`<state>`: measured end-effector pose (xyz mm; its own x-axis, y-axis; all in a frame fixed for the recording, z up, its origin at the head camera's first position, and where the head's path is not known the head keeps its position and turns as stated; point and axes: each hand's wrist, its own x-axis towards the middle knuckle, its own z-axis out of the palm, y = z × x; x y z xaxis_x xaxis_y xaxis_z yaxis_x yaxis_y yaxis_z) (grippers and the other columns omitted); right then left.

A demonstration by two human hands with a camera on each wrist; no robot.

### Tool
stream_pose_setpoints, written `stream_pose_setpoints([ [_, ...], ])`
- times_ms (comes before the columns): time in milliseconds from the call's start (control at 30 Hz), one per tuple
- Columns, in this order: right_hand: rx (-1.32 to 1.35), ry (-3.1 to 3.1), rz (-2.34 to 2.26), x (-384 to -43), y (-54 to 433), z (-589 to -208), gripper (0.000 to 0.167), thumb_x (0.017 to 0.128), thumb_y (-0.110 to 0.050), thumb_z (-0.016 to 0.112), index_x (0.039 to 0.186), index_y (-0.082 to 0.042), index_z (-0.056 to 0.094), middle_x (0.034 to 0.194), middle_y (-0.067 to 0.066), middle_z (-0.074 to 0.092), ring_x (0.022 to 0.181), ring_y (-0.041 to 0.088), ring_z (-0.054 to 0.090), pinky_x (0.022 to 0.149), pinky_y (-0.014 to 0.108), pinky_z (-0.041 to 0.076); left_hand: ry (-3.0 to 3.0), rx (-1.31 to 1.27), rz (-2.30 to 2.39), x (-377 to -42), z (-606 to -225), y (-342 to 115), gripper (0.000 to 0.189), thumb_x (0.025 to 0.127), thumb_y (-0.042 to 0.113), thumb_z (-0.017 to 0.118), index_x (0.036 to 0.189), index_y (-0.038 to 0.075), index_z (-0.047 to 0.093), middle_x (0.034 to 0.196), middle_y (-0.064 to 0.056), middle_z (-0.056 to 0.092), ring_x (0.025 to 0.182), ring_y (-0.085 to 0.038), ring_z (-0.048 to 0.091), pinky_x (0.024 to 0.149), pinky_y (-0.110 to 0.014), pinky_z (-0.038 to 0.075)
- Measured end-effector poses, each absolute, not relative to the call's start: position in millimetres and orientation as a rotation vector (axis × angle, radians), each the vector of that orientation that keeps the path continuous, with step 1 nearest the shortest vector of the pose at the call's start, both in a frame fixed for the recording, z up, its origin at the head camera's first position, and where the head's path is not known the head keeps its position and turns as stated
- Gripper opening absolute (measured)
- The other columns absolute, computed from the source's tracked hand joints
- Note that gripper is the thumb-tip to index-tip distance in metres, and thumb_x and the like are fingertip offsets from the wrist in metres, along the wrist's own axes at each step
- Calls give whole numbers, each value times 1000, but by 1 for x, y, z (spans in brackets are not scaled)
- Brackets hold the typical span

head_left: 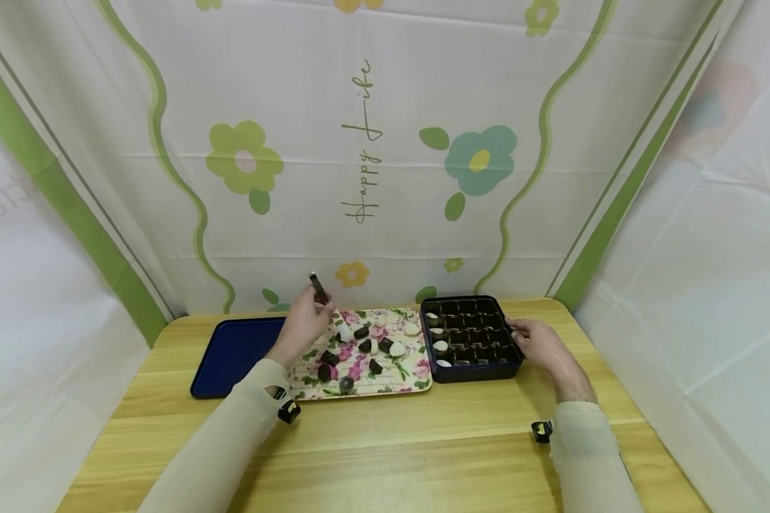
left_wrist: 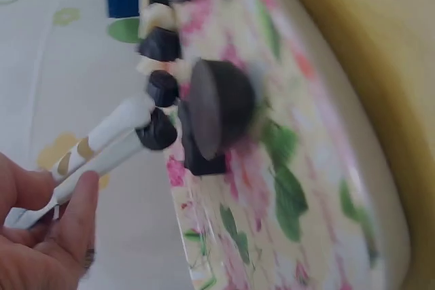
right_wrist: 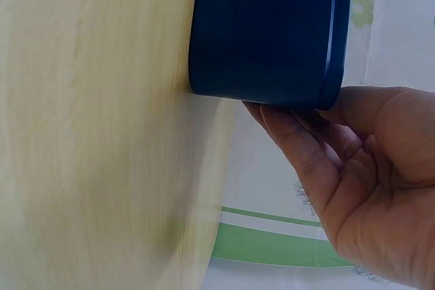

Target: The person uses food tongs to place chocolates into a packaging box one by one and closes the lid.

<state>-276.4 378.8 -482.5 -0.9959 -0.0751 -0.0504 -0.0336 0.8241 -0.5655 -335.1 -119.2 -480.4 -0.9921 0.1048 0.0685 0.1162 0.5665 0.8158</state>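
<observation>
Your left hand (head_left: 303, 326), fingers and thumb clasped round white-tipped tongs (left_wrist: 112, 127), long axis slanting down and rightward from the grip; tips at a dark piece (left_wrist: 157, 131), whether pinched you cannot tell; floral tray (head_left: 385, 385) below and rightward of that hand. Your right hand (head_left: 540, 347), gripping the side of a compartment box (head_left: 478, 372); box just left of this hand, beyond the tray from your left.

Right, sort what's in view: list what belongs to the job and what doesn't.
In the job:
tongs, in the left hand
dark pieces and pale pieces
floral tray
divided box, held by the right hand

Apparently just there:
flat blue lid, by its look
printed curtain behind
</observation>
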Motion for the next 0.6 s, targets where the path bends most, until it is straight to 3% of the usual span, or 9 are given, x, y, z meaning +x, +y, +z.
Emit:
stream_pose_setpoints([
  [167,-79,2934,-908,-276,379,-483,48,121,-4,55,168,8,56,161,44,60,90,28,68,61,30,45,-2771,-86,-1648,-337,-484,-129,43,125,20,60,158,-7,56,140,-30,68,116,-42,83,101,-56,72],
  [333,-81,2925,-912,-276,379,-483,48,122,-5,54,168,7,55,163,44,59,94,28,70,62,30,45,-2743,-20,-1771,-338,-485,-136,47,127,21,56,165,-6,47,153,-33,60,132,-46,79,113,-57,69],
  [467,-73,2922,-913,-275,379,-482,49,122,-5,54,169,7,55,163,44,59,96,28,70,62,30,45,-2707,-45,-1760,-340,-483,-137,48,127,18,54,168,-5,44,161,-35,56,137,-51,76,116,-60,67],
  [600,-72,2916,-911,-275,378,-482,49,122,-6,54,169,6,54,163,44,58,87,25,66,60,29,45,-2694,-132,-1674,-336,-479,-134,44,126,13,53,166,-5,47,161,-36,57,140,-52,74,115,-63,67],
])
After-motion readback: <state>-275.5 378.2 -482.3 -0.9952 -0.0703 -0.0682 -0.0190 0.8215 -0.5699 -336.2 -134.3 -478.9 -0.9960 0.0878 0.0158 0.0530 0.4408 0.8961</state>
